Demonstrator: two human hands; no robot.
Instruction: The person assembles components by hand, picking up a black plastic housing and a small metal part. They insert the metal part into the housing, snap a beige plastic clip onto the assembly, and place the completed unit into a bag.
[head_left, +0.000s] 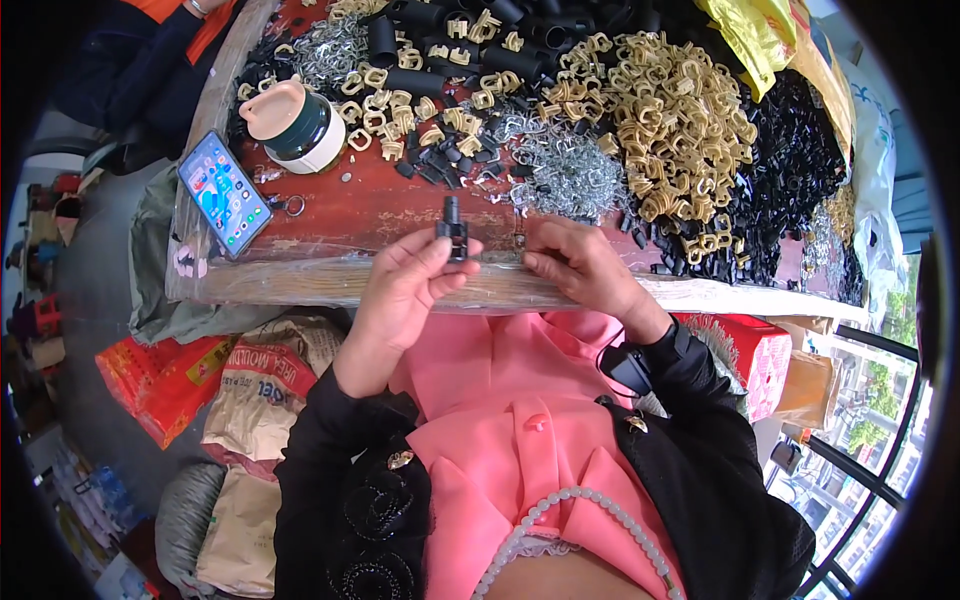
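Observation:
My left hand [408,285] pinches a small black plastic fitting [453,232] with a narrow stem pointing away from me, just above the table's front edge. To its right, my right hand [585,268] rests at the wooden edge with its fingers curled together; whatever lies between thumb and fingertips is hidden. Beyond the hands, silver metal clips [565,170] lie heaped on the red tabletop [350,215]. A larger pile of beige plastic pieces [680,120] adjoins them, and small black pieces [450,160] are scattered left of the clips.
At the left stand a lidded cup [305,135] and a lit phone [224,193], with a key ring [292,206] nearby. Black tubes [415,82] lie farther back. Black parts [795,160] are heaped at the right. Another person's sleeve [125,75] shows at upper left.

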